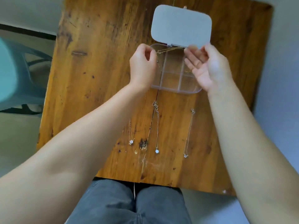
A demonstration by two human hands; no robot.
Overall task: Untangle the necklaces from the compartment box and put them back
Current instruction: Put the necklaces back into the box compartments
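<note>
Above the open compartment box (171, 79) at the table's (97, 78) 12 o'clock, the left hand (142, 67) pinches a gold chain (169, 49) stretched toward the palm-up right hand (208, 68). That hand's grip is blurred and cannot be told. Three necklaces (157, 126) lie at 6 o'clock.

Clear compartment box (176, 89), grey lid (181, 25), streaked orange-brown table (100, 70).

Worn wooden table (97, 78); teal plastic chair (19, 75) left of it; pale floor (278, 78)

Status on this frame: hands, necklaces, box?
Left hand pinches gold chain over open compartment box. Right hand at other end, grip blurred. Three necklaces lie apart on table. No obstruction.
</note>
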